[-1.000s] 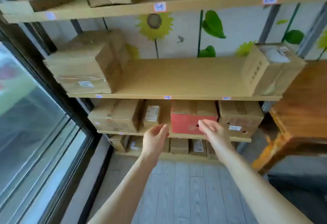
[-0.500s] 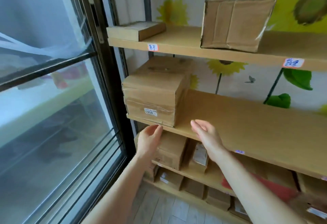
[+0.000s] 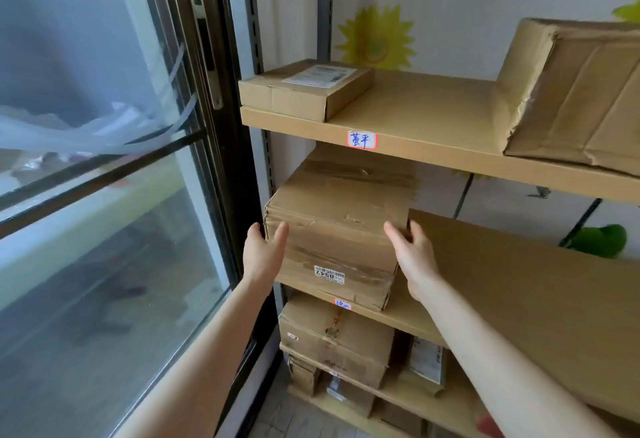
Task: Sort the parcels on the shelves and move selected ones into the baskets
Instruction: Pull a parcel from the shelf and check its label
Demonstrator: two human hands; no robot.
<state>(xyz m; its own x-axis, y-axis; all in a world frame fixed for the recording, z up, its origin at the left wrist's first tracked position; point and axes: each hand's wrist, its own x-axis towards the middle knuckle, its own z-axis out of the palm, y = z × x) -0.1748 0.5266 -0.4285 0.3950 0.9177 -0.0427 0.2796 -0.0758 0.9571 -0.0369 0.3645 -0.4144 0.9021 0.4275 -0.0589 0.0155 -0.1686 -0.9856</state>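
A large taped cardboard parcel [image 3: 337, 226] with a white "0947" label stands at the left end of the middle shelf [image 3: 519, 285]. My left hand [image 3: 264, 252] lies against its left front corner, thumb on the front face and fingers along the left side. My right hand [image 3: 412, 252] touches its right front corner, thumb on the front and fingers reaching round the right side. Both hands have nearly straight fingers. No basket is in view.
A flat parcel [image 3: 304, 91] and a big dented box [image 3: 575, 94] sit on the upper shelf [image 3: 426, 126]. More parcels [image 3: 334, 339] fill the lower shelves. A glass door with a dark frame [image 3: 221, 146] stands close on the left.
The view has swung up and left, closer to the shelves. Both hands rose from below the middle shelf's edge and now touch the large parcel's two front corners.
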